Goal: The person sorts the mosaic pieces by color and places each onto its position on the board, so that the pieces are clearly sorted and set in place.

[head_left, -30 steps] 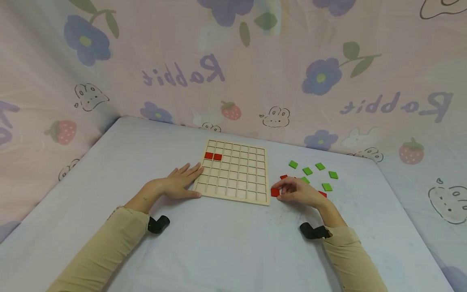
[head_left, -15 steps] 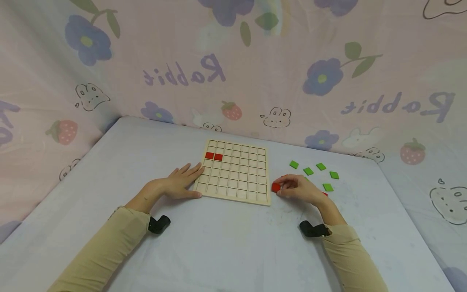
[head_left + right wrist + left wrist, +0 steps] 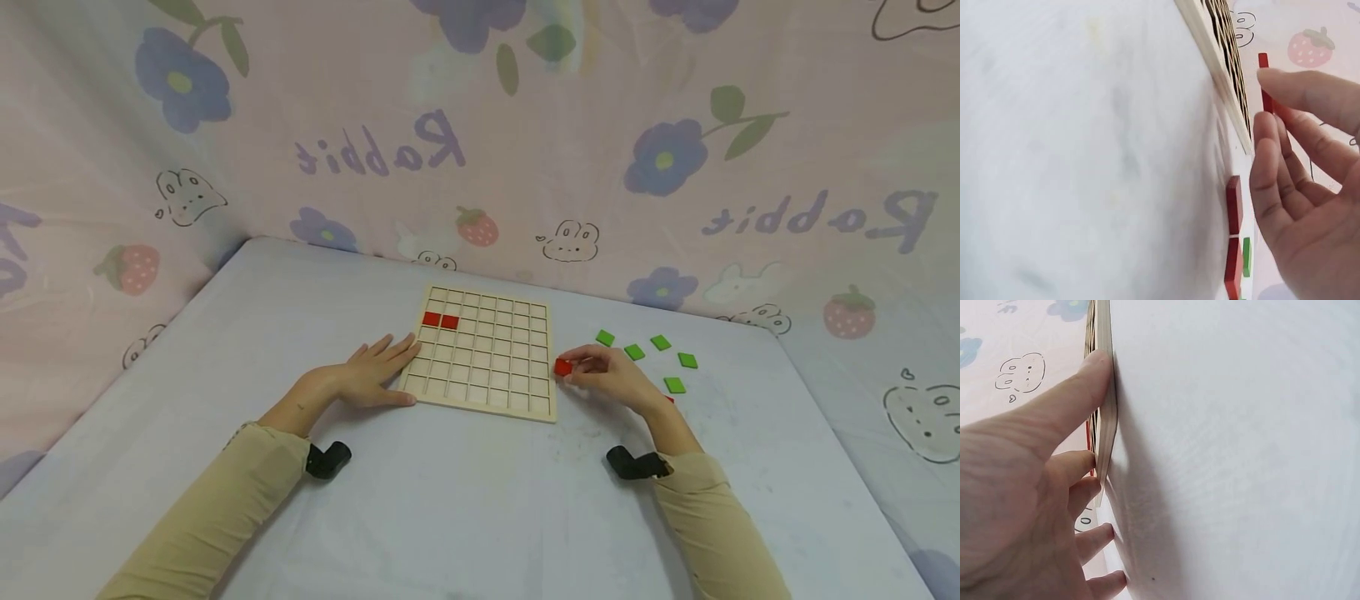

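A wooden grid board (image 3: pixel 480 400) lies flat on the table, divided into square cells. Two red tiles (image 3: pixel 449 322) sit side by side in cells near its upper left. My left hand (image 3: pixel 363 379) rests with spread, straight fingers against the board's left edge; in the left wrist view its thumb (image 3: pixel 1088 375) touches the board's side. Just off the right edge, my right hand (image 3: pixel 607 379) pinches a red square tile (image 3: pixel 563 367) between thumb and fingers. The right wrist view shows that held tile (image 3: pixel 1264 84) edge-on, raised above the table.
Several green tiles (image 3: pixel 634 352) are scattered right of the board, beyond my right hand. Loose red tiles (image 3: pixel 1234 265) lie below that hand, mostly hidden in the head view. A patterned cloth (image 3: pixel 525 167) hangs behind the white table (image 3: pixel 465 500).
My right hand has lifted the red tile and moved it away from me, up along the board's right edge. The left hand has stayed in place.
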Demonstrator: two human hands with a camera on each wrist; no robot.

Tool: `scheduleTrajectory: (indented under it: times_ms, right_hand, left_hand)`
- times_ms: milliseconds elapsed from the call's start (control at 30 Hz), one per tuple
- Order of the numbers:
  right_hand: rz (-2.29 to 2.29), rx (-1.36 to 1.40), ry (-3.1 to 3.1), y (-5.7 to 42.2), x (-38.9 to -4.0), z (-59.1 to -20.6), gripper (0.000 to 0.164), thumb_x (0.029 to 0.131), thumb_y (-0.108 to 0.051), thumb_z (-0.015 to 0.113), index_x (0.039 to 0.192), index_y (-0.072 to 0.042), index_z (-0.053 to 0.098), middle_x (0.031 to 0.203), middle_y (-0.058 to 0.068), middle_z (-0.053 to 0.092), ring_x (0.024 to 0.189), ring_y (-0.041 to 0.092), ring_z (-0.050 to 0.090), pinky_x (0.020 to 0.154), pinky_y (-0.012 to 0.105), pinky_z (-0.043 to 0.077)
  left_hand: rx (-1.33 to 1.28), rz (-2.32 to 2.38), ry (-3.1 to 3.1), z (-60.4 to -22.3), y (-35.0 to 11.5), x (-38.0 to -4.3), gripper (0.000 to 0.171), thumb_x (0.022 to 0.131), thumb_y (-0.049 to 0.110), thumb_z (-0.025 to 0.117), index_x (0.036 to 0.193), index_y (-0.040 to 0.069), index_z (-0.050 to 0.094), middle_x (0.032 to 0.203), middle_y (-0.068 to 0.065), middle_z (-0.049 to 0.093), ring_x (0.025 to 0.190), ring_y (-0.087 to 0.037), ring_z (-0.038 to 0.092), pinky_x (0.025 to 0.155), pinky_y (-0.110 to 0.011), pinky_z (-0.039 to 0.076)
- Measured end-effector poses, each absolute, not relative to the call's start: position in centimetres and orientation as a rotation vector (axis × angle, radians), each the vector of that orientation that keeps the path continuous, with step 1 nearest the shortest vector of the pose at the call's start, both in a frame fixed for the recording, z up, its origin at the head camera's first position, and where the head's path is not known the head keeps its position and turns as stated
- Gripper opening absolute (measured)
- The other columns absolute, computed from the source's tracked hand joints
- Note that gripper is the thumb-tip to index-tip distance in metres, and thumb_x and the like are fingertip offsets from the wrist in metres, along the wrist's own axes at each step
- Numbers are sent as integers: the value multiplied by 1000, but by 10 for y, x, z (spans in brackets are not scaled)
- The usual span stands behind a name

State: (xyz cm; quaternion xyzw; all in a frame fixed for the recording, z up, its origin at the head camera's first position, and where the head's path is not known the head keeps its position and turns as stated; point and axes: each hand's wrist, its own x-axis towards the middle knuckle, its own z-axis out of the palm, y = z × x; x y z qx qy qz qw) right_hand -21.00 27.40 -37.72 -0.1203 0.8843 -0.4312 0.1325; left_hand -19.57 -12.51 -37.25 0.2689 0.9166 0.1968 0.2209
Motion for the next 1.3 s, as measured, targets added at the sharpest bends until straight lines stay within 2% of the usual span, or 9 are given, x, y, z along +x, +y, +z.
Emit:
scheduleTrajectory:
  times_ms: [167,600,1100,1300]
  right_hand:
    - [-1241,-331,2585,269,-214,-374,39,85,-20,73,122,-7,64,103,14,66,87,14,62,69,30,52]
    - [-1259,-363,2558,258,-218,-371,41,86,-17,72,123,-4,62,104,18,65,87,19,61,70,31,52]
    - [-1263,-405,2572,238,-223,-368,40,86,-19,72,123,-8,64,112,15,63,97,24,59,76,32,50]
    - [-1257,-433,2572,226,-226,-364,39,88,-12,68,125,-2,61,114,19,62,100,27,58,79,37,51]
  left_hand:
    - [733,548,2534,-371,-125,-196,84,94,40,58,154,4,10,161,-16,2,145,-46,-4,114,-64,-1]
    - [745,546,2530,-372,-125,-196,85,95,41,57,154,5,9,161,-16,0,145,-46,-5,114,-64,-2]
    - [736,530,2532,-375,-125,-196,85,95,43,57,154,6,9,162,-14,0,146,-44,-5,115,-63,-2]
    - [737,521,2540,-375,-126,-197,85,95,43,56,154,5,10,162,-14,0,146,-44,-4,115,-63,-1]
